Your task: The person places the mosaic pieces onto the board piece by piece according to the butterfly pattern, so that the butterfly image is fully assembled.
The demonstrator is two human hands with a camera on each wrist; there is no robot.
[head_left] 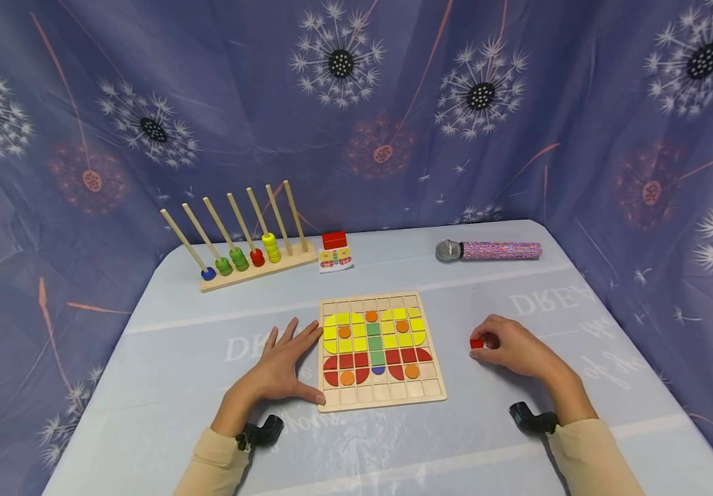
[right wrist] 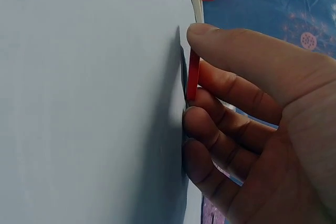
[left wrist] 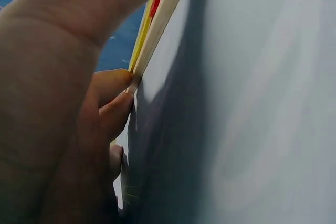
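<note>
A square wooden grid board (head_left: 381, 393) lies mid-table, bearing a butterfly of flat tiles: yellow upper wings, dark red lower wings, green body, a blue half-round piece and several orange discs. Along the board's left side rests my left hand (head_left: 280, 368), fingers spread, with thumb and fingertips at the edge. The left wrist view shows fingers (left wrist: 114, 114) against the wooden rim. To the right of the board, my right hand (head_left: 511, 346) pinches a small red tile (right wrist: 193, 77) between thumb and fingers. In the right wrist view the tile is edge-on, close over the tabletop.
At the back left stands a wooden peg rack (head_left: 251, 269) with coloured beads. Beside it, a card with a butterfly picture (head_left: 335, 260) leans by a red block (head_left: 334, 240). A glittery microphone (head_left: 492, 251) lies at the back right. Dandelion-print curtain (head_left: 393, 186) surrounds the table.
</note>
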